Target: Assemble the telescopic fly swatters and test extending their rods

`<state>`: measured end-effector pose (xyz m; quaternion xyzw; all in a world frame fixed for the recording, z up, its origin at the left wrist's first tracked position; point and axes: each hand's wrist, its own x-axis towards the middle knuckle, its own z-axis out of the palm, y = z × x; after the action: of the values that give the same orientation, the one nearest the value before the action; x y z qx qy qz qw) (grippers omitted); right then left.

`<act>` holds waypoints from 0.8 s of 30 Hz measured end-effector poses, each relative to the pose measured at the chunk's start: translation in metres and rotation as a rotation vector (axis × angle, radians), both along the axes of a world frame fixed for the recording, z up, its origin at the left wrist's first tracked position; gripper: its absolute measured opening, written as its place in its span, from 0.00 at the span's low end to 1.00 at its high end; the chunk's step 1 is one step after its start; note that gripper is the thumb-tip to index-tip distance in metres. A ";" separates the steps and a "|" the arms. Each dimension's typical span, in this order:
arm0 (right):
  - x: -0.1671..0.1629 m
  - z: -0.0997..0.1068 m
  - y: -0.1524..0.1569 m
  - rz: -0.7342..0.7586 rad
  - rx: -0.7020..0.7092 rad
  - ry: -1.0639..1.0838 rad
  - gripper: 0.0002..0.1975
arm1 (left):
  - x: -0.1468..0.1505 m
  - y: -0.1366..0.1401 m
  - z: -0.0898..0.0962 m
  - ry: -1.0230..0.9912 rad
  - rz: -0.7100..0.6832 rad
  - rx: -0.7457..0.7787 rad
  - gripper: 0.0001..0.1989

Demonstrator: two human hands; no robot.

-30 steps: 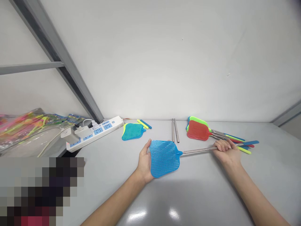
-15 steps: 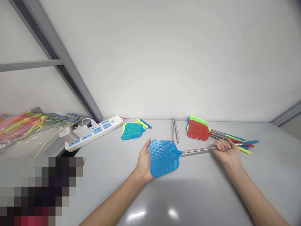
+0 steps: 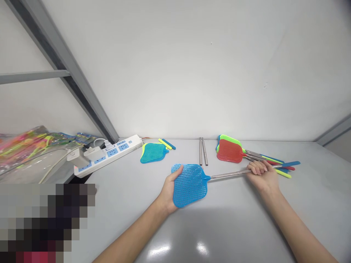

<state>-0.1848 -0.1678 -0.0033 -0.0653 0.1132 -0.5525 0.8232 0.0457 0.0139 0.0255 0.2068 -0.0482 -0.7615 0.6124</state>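
A pale wall (image 3: 175, 73) backs the grey tabletop (image 3: 131, 204) — two bright reflections (image 3: 159, 251) near its front — beside grey framing (image 3: 58, 58).

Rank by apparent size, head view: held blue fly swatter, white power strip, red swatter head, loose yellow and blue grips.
1. blue fly swatter
2. white power strip
3. red swatter head
4. yellow grip, blue grip: look alike, unranked

Bright, even white light washes the wall (image 3: 175, 80) pale, and two blown-out glare spots (image 3: 159, 250) on the glossy desk (image 3: 233, 226) suggest light from overhead. A soft grey shadow (image 3: 197, 219) lies nearer the camera, below the fairly sharp blue swatter (image 3: 189, 188). Plastic packaging (image 3: 30, 149) at far left looks smeared, a coarse mosaic (image 3: 44, 223) hides the lower-left corner, and the upper-right corner is dark
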 end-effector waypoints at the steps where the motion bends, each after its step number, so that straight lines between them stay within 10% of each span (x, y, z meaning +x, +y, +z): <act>1: 0.000 0.000 0.000 -0.002 0.006 0.002 0.17 | 0.000 0.000 0.000 -0.007 0.001 0.006 0.26; 24: 0.001 0.003 0.000 -0.006 0.019 0.003 0.17 | 0.000 0.000 0.001 -0.158 0.013 0.144 0.21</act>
<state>-0.1839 -0.1676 0.0001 -0.0579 0.1198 -0.5537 0.8220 0.0455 0.0141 0.0265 0.3100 -0.0401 -0.7403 0.5952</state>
